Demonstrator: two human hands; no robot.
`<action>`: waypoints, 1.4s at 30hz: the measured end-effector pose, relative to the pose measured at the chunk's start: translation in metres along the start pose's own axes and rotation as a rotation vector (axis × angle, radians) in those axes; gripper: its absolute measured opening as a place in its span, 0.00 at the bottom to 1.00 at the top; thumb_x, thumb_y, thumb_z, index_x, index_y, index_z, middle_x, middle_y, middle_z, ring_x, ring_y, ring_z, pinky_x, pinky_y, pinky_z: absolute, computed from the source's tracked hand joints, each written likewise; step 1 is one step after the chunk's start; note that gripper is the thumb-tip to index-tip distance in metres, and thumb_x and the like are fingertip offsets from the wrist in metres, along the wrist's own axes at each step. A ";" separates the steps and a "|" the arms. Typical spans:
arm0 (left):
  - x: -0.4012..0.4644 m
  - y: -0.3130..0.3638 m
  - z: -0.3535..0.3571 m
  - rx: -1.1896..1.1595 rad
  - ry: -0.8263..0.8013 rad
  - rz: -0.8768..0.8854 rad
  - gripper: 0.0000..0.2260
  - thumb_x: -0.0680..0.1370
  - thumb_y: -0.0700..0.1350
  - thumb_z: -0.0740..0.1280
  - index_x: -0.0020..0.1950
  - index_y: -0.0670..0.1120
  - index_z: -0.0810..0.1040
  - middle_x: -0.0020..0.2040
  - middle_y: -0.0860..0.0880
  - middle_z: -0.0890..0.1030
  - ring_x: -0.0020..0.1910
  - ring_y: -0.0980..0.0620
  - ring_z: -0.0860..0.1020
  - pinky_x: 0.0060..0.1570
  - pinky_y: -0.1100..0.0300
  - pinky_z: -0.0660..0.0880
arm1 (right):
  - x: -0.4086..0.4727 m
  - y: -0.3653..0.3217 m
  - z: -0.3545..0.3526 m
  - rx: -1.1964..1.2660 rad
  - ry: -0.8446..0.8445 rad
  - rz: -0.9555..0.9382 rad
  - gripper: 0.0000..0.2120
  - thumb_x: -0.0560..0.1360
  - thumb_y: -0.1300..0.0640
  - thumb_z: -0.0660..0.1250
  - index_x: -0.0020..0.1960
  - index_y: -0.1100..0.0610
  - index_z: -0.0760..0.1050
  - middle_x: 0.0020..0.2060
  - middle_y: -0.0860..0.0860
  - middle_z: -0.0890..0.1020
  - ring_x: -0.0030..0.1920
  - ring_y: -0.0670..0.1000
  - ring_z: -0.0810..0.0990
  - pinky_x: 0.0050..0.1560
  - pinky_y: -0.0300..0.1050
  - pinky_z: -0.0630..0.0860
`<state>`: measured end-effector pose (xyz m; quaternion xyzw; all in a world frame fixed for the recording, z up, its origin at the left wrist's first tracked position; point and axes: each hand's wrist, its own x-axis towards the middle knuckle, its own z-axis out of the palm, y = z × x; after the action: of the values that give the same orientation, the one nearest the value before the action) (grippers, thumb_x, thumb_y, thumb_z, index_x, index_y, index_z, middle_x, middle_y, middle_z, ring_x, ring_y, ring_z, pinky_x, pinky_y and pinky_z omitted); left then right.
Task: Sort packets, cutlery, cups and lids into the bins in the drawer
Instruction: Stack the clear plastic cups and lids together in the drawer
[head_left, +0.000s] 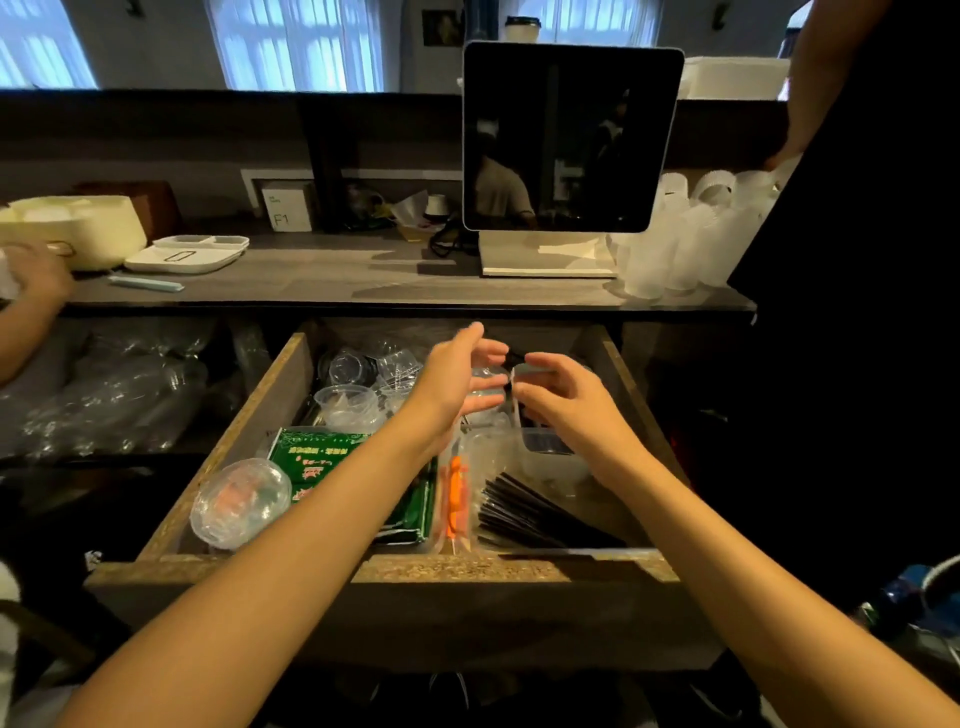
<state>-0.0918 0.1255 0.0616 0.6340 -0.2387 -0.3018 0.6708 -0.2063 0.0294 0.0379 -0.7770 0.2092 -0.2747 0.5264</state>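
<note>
The open wooden drawer (415, 567) holds the sorting goods. My left hand (454, 382) and right hand (569, 402) meet over its back middle. My left hand curls loosely round a small clear cup (487, 385). With thumb and fingers, my right hand pinches the upper rim of a clear rectangular bin (548, 452); something small and black shows at its fingertips. Green packets (322, 460) lie front left beside a clear dome lid (240, 503). Orange cutlery in clear wrap (456, 493) and black sticks (524, 514) lie in front. More clear cups (350, 387) sit at the back left.
On the counter above stand a monitor (571, 136), stacked frosted cups (691, 236), a white tray (187, 254) and a cream container (72, 228). A person in black (857, 218) stands close on the right. Another person's hand (36, 280) reaches in from the left.
</note>
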 end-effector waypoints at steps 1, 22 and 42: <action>-0.002 0.009 -0.006 0.009 0.015 0.041 0.19 0.86 0.52 0.54 0.51 0.44 0.81 0.55 0.43 0.80 0.55 0.43 0.81 0.54 0.49 0.79 | 0.003 -0.010 0.011 0.075 0.001 -0.012 0.20 0.76 0.55 0.70 0.67 0.54 0.72 0.54 0.48 0.82 0.54 0.45 0.81 0.53 0.41 0.80; 0.079 0.004 -0.257 0.033 0.237 0.031 0.17 0.85 0.53 0.55 0.51 0.47 0.80 0.60 0.42 0.80 0.62 0.44 0.78 0.65 0.48 0.72 | 0.163 -0.011 0.226 0.100 -0.159 0.222 0.16 0.80 0.49 0.63 0.59 0.60 0.77 0.50 0.54 0.83 0.52 0.53 0.82 0.54 0.46 0.78; 0.138 -0.073 -0.295 0.002 0.404 0.139 0.20 0.85 0.58 0.47 0.54 0.53 0.78 0.57 0.51 0.79 0.61 0.52 0.77 0.61 0.55 0.71 | 0.229 0.021 0.337 0.183 -0.458 0.915 0.16 0.80 0.47 0.59 0.48 0.60 0.75 0.46 0.57 0.80 0.47 0.56 0.79 0.51 0.49 0.77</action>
<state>0.2054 0.2355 -0.0439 0.6644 -0.1426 -0.1213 0.7236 0.1855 0.1174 -0.0337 -0.5971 0.3821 0.1433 0.6906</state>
